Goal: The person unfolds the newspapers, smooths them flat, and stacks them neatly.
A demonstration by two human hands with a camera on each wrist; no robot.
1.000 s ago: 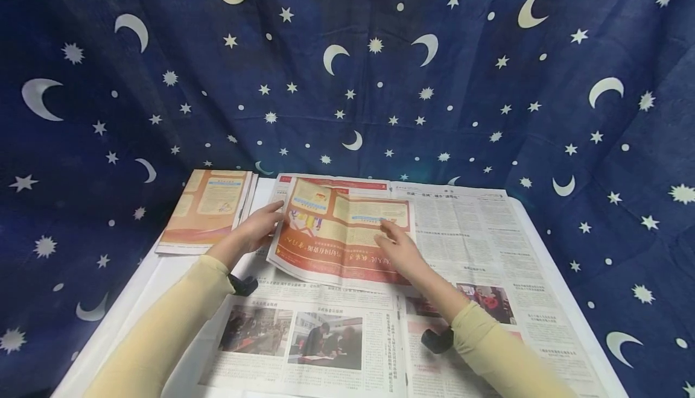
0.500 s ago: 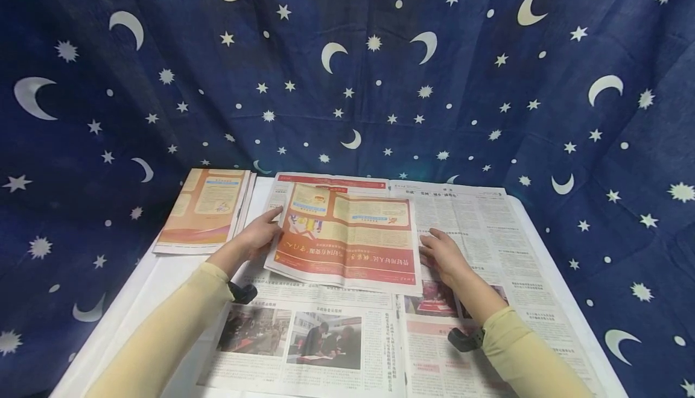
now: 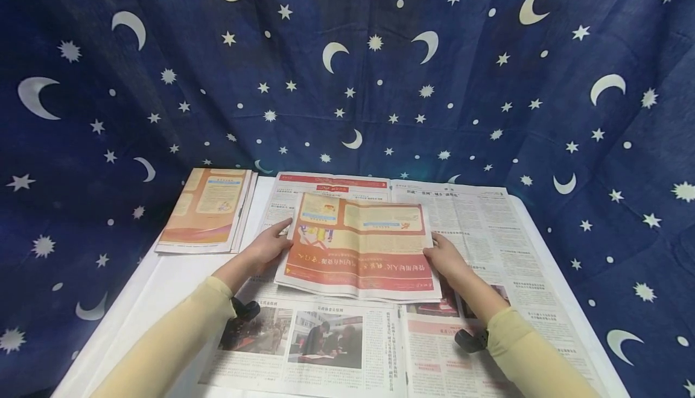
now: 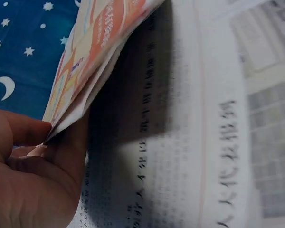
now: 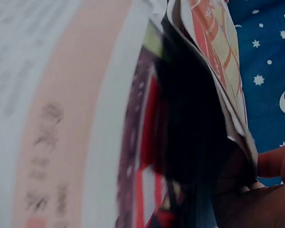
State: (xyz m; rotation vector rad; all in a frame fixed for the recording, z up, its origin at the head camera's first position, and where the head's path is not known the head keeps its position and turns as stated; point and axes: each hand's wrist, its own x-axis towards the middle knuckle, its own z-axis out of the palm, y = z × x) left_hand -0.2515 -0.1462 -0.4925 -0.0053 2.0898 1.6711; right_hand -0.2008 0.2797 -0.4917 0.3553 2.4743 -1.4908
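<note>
A folded newspaper (image 3: 361, 247) with an orange and red printed page is held up between both hands, over a larger spread newspaper (image 3: 347, 380). My left hand (image 3: 266, 250) pinches its left edge. In the left wrist view, the thumb lies on top of that edge and fingers (image 4: 69, 156) lie beneath it. My right hand (image 3: 447, 259) pinches the opposite edge. The right wrist view shows several layered sheets (image 5: 232, 109) between thumb and fingers, with a dark shadow under them.
A stack of folded newspapers (image 3: 203, 211) with orange print lies at the table's left rear. The white tabletop (image 3: 138, 307) shows along the left side. Behind the table hangs a dark blue curtain (image 3: 304, 18) with moons and stars.
The right hand has moved from on top of the folded newspaper to its right edge and grips it. Both hands have shifted the newspaper slightly right and toward the person.
</note>
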